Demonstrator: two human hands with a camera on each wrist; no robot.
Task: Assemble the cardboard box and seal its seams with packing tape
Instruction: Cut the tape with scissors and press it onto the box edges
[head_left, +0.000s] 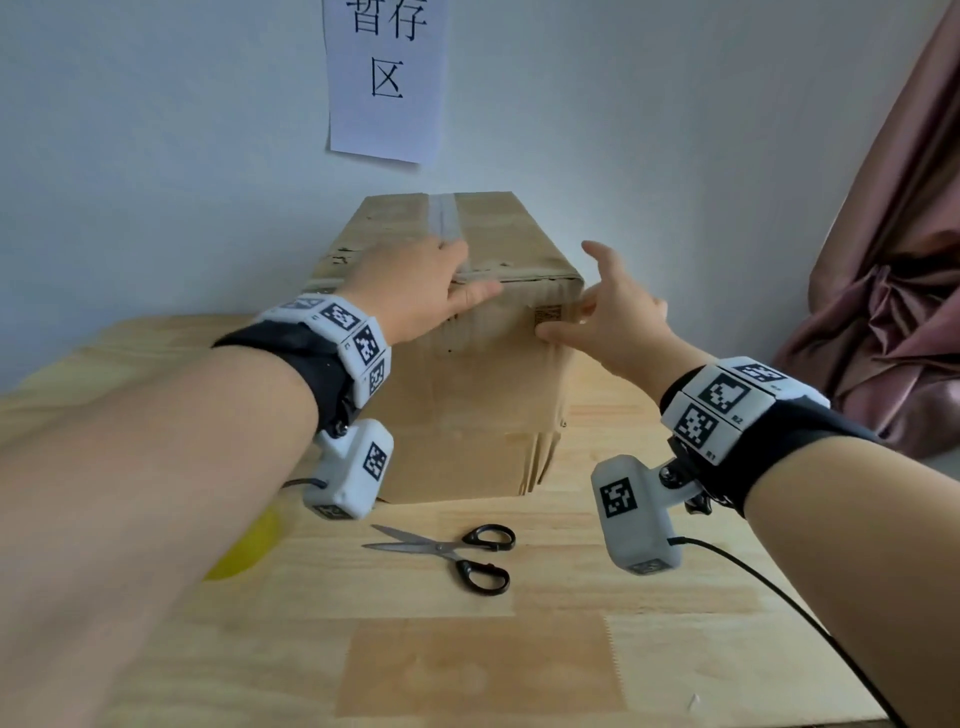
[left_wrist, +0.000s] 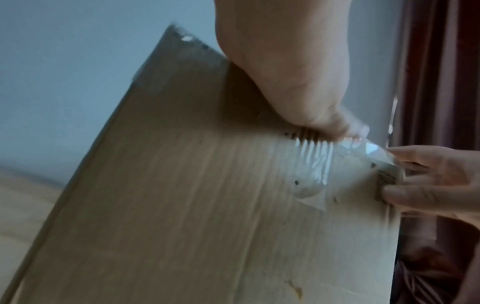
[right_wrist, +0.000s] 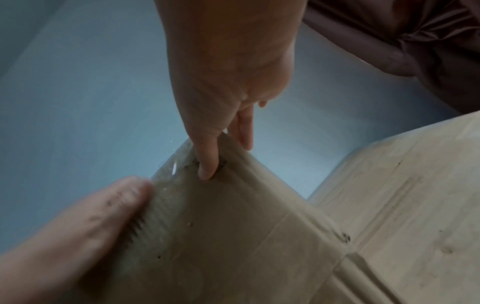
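A closed brown cardboard box (head_left: 467, 405) stands on the wooden table (head_left: 519, 649) against the wall. A strip of clear packing tape (head_left: 447, 218) runs along its top seam and folds down over the front edge. My left hand (head_left: 415, 291) lies flat on the top at that edge, its thumb pressing the tape end (left_wrist: 319, 164) onto the front face (left_wrist: 182, 205). My right hand (head_left: 618, 317) is at the box's upper right front corner, fingers spread, thumb touching the front face (right_wrist: 233, 226). In the right wrist view the right hand (right_wrist: 228, 72) and the left thumb (right_wrist: 91, 216) both touch the cardboard.
Black-handled scissors (head_left: 457, 551) lie open on the table just in front of the box. A yellow round object (head_left: 244, 545) is mostly hidden under my left forearm. A paper sign (head_left: 387, 78) hangs on the wall behind. A pink curtain (head_left: 883, 312) hangs at the right.
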